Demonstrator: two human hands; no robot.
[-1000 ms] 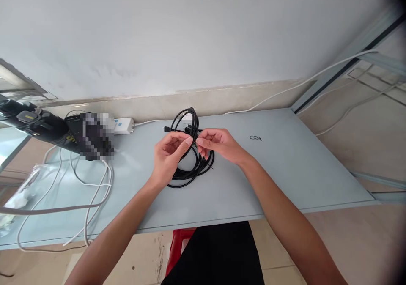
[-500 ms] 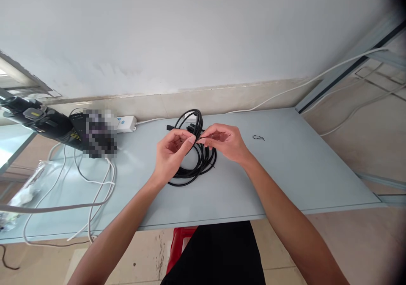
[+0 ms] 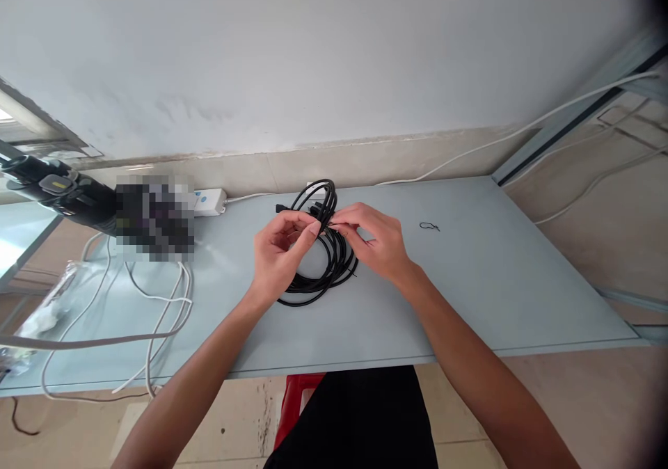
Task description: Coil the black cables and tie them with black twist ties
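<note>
A coiled black cable [image 3: 318,291] lies on the grey-blue table, and one looped bundle of it rises between my hands. My left hand [image 3: 282,250] is closed, thumb and fingers pinching that raised bundle. Just to its right, my right hand [image 3: 373,239] pinches a thin black twist tie [image 3: 332,226] at the side of the bundle. How far the tie wraps the cable is hidden by my fingers. A black plug [image 3: 282,209] shows behind my left hand. Off to the right, another thin black tie [image 3: 429,226] lies loose in a bent loop.
A white power strip [image 3: 209,202] sits near the wall at the left. Beside it leans a large black device [image 3: 78,197], partly blurred out. White cables [image 3: 156,340] trail over the table's left part, near a clear plastic bag [image 3: 49,316]. Below is a red stool [image 3: 292,406].
My right hand has shifted slightly to the right, and its fingers have changed their pinch on the twist tie. My left hand keeps its hold on the cable.
</note>
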